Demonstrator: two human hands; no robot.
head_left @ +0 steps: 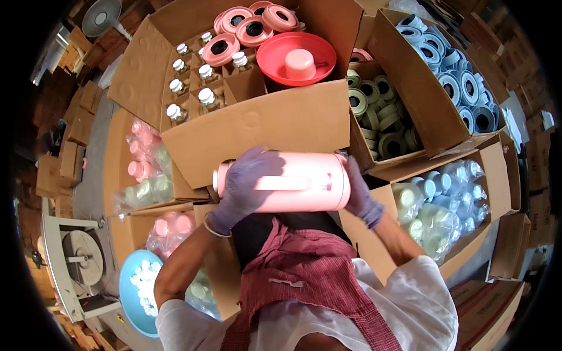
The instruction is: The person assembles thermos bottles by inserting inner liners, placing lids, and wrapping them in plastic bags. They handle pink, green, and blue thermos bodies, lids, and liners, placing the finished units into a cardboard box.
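I hold a pink vacuum jug [322,190] on its side above my lap, its long handle facing up. My left hand [249,180], in a purple glove, is wrapped over the body near one end. At the opposite end, the gloved fingers of my right hand [360,194] press against the base, partly hidden behind it. Just beyond the jug stands a large cardboard box [257,126]. In it are white-capped glass bottles [206,98] in dividers, pink ring-shaped parts [253,28], and a red dish [272,63] with a pink cup [300,63] in it.
To the right, boxes hold green rings [389,117], blue rings [468,88] and bagged blue cups [462,193]. Bagged pink cups [140,169] sit in a box at left. A blue basin [132,292] of small white pieces is at lower left, beside a white-framed stand [58,263].
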